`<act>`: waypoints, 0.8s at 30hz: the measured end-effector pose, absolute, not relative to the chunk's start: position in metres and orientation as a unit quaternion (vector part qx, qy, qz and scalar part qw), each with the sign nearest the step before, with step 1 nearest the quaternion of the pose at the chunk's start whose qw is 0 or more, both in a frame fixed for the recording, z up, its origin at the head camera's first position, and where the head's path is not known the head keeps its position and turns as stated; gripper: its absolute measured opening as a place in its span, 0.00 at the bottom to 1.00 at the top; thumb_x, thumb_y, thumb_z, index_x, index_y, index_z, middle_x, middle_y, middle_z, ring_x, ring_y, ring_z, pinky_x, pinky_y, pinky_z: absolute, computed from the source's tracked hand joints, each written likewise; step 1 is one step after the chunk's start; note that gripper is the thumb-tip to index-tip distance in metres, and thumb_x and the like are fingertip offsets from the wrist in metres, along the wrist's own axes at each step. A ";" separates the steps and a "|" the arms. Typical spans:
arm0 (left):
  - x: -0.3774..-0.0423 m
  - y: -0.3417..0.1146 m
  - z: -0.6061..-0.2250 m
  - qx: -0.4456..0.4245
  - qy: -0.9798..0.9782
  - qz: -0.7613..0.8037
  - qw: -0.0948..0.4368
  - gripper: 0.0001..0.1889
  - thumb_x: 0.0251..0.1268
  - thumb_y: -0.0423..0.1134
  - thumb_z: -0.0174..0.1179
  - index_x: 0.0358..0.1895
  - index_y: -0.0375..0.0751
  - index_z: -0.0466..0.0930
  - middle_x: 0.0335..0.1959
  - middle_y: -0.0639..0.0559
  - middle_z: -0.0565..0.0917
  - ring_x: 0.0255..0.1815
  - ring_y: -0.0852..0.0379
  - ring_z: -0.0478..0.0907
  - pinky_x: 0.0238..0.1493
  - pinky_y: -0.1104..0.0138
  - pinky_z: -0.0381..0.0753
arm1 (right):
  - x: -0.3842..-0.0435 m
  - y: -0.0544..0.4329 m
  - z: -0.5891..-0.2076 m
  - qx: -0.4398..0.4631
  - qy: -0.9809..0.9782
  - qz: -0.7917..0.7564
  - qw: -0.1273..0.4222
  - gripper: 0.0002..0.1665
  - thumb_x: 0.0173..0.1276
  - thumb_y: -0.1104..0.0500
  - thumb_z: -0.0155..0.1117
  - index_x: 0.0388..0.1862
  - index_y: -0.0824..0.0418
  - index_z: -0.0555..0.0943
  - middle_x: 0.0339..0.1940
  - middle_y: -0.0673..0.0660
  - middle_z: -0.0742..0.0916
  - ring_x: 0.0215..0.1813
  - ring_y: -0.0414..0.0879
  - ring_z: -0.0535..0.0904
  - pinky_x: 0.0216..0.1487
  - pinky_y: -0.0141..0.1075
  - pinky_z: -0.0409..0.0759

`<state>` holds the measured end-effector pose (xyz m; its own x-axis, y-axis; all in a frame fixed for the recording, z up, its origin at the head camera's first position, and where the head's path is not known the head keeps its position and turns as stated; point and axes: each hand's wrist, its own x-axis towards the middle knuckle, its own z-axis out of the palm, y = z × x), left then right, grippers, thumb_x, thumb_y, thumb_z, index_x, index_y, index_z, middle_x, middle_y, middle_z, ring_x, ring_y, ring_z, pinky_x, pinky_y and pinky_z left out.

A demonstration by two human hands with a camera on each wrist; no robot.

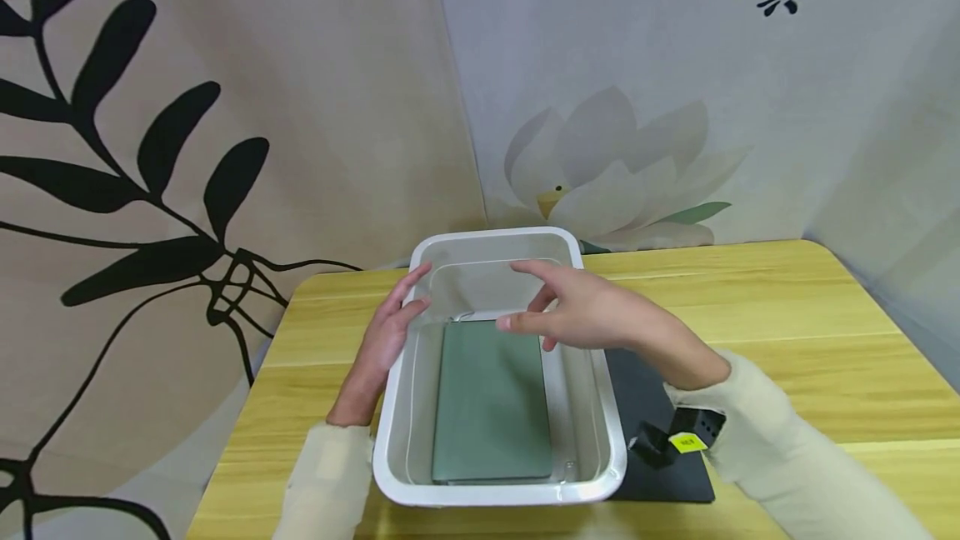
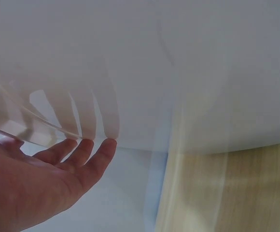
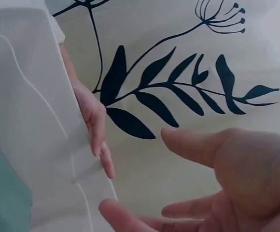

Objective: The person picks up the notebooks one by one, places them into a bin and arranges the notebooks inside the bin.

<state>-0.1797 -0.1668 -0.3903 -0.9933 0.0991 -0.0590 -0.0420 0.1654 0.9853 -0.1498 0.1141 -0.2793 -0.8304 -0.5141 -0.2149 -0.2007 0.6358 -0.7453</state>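
A white rectangular plastic bin [image 1: 495, 493] stands at the front of the wooden table. Inside it lies a flat green rectangular thing [image 1: 491, 407], like a notebook. My left hand [image 1: 386, 336] holds the bin's left rim, thumb over the edge and the other fingers against the outer wall; these fingertips show in the left wrist view, where the hand [image 2: 58, 179] touches the glossy side. Over the bin my right hand [image 1: 581, 307] hangs with thumb and index finger apart and holds nothing. The right wrist view shows this hand [image 3: 217, 179] with its fingers spread.
A dark flat rectangular thing [image 1: 663, 473] lies on the wooden table [image 1: 810, 340], partly under the right side of the bin. Behind the table hangs a pale cloth backdrop [image 1: 337, 107] with printed leaves and a flower.
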 end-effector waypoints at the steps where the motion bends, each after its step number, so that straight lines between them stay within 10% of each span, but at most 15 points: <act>1: -0.179 -0.167 -0.391 0.019 0.759 0.648 0.057 0.25 0.77 0.42 0.47 0.74 0.61 0.64 0.77 0.57 0.59 0.61 0.48 0.71 0.55 0.55 0.76 | -0.149 0.117 -0.279 -0.203 0.880 -0.377 0.205 0.49 0.65 0.40 0.67 0.79 0.53 0.57 0.43 0.53 0.86 0.31 0.43 0.84 0.41 0.40 0.78; 24: -0.178 -0.169 -0.392 0.025 0.723 0.687 0.075 0.25 0.79 0.41 0.44 0.74 0.63 0.63 0.74 0.49 0.64 0.63 0.42 0.69 0.58 0.48 0.75 | -0.142 0.198 -0.300 -0.177 0.869 -0.456 0.073 0.24 0.73 0.50 0.61 0.64 0.56 0.77 0.50 0.57 0.86 0.38 0.47 0.85 0.45 0.40 0.82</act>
<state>-0.1780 -0.1693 -0.3919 -0.9874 0.1396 -0.0743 -0.0671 0.0553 0.9962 -0.1423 0.1983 -0.3003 -0.9265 -0.3747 0.0339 -0.2412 0.5223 -0.8180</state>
